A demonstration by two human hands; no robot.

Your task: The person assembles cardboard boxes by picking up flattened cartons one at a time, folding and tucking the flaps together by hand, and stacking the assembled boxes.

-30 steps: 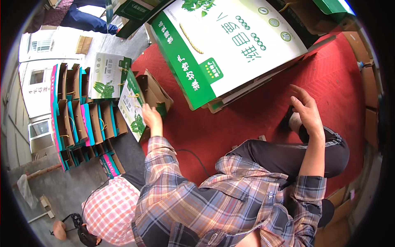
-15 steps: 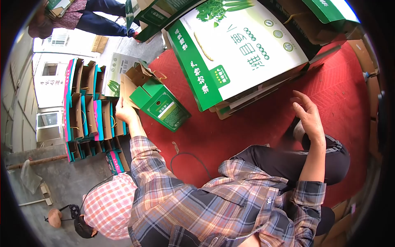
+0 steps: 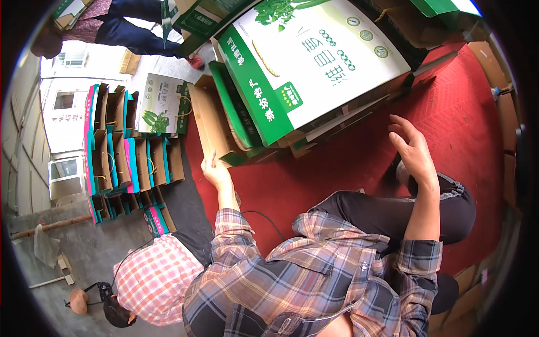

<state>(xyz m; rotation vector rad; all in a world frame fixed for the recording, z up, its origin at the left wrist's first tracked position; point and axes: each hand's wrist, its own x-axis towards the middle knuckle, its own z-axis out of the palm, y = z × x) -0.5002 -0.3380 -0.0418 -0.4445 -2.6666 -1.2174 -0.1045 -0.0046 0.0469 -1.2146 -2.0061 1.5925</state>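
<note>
My left hand (image 3: 217, 173) grips the near bottom edge of a green cardboard carton (image 3: 206, 121). Its brown inner side faces left, and a rope handle shows inside. This carton stands upright against the left side of a stack of flat white-and-green printed cartons (image 3: 314, 73), whose top one has a rope handle and a vegetable picture. My right hand (image 3: 414, 147) hangs over the red cloth, in front of the stack and apart from it, fingers spread and holding nothing.
Red cloth (image 3: 449, 123) covers the floor around my crossed legs. Rows of blue-and-pink cartons (image 3: 120, 151) stand on the left, beside a grey-and-green carton (image 3: 160, 104). A person in a checked head covering (image 3: 160, 275) is close at lower left; another person (image 3: 135, 28) stands at upper left.
My left hand has moved right with the green carton, turning it and bringing it against the stack. The right hand stays nearly in place.
</note>
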